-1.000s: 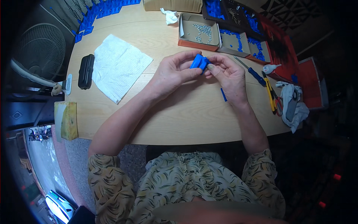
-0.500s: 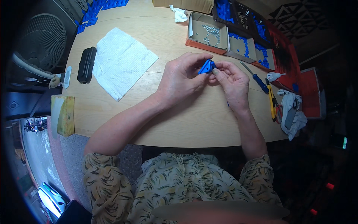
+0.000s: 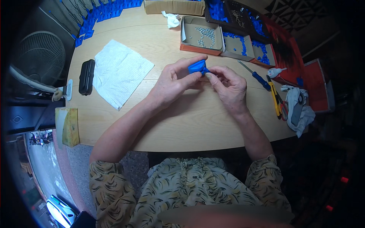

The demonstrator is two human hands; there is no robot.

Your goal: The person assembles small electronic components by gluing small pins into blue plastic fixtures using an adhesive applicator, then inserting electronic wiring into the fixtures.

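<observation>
Above the middle of the table, a small blue plastic part is held between both hands. My left hand grips its left side, the thumb below and the index finger stretched along the top. At its lower right end, my right hand pinches it between thumb and fingertips. Whether the right fingers also hold a second small blue piece I cannot tell. Beyond the hands stands a shallow cardboard box with many small silvery balls in it.
More trays of blue parts stand at the back right. A blue-handled screwdriver, a yellow cutter and a crumpled cloth lie right. Left are a white paper towel, a black case and a fan. Blue parts line the far left edge.
The blue part has been turned in the fingers, so a broader, hollow-looking face now shows. Both hands keep hold of it. The whole view has shifted slightly.
</observation>
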